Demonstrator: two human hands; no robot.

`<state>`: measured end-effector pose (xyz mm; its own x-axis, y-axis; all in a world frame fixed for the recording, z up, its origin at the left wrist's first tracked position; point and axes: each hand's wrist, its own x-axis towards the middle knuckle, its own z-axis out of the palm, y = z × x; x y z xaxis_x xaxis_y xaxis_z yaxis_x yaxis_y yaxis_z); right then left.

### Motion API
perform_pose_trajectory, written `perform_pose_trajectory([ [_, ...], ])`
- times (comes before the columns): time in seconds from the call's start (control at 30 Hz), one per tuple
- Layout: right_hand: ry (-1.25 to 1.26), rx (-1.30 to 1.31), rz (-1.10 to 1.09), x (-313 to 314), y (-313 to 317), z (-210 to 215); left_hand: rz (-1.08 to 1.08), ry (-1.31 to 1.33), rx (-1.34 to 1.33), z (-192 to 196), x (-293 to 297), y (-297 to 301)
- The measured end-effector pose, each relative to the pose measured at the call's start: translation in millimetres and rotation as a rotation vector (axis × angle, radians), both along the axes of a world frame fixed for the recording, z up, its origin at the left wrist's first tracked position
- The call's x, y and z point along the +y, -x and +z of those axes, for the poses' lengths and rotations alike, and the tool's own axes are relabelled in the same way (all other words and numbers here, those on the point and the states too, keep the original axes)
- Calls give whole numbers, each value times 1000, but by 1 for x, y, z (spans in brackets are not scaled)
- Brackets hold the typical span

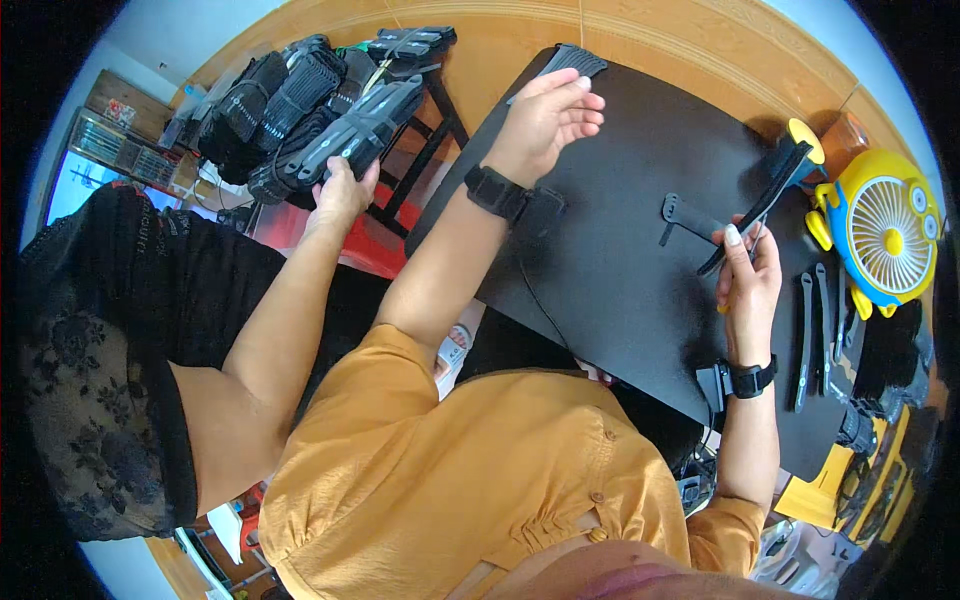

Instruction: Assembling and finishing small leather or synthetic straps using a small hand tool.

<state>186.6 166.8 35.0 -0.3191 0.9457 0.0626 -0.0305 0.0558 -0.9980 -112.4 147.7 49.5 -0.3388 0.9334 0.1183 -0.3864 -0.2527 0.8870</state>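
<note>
Fig.: my L hand (555,115), half-curled, apparently empty, nr far-left corner of desk (640,140); R hand (750,275) pinches black straps (784,180) toward right edge. Tied bundles (350,130) beyond left edge: prob. done; loose strips (806,345) nr right edge: I'd est. remaining.

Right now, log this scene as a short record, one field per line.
left hand: left hand, fingers loosely curled, no held item visible, near fanned black straps; contact unclear
right hand: right hand, pinching a long black strap
wrists: a black band on each
co-worker: hand on a tied dark bundle, at left
surface: dark table
table's right side: yellow-and-blue fan, narrow dark strips
</note>
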Motion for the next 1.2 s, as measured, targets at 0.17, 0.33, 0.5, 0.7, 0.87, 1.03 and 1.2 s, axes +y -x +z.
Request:
perform_pose_trajectory([
  [0.17,1,3,-3,2,0,-3,107,4,-19,-5,-5,20],
  [0.33,-6,-8,-2,3,0,-6,243,-34,-6,-10,-12,47],
  [0.5,12,-11,14,3,-1,-6,402,-52,-59,-16,-23,72],
  [0.7,21,4,26,4,-1,-8,473,-18,-134,-10,-15,96],
  [0.87,8,-35,28,5,0,-7,221,-24,-10,0,-6,86],
  [1.03,1,-41,25,6,-1,-11,-521,107,515,18,-21,-14],
  [1.2,3,-25,10,5,0,-8,-764,186,799,-1,-5,-83],
])
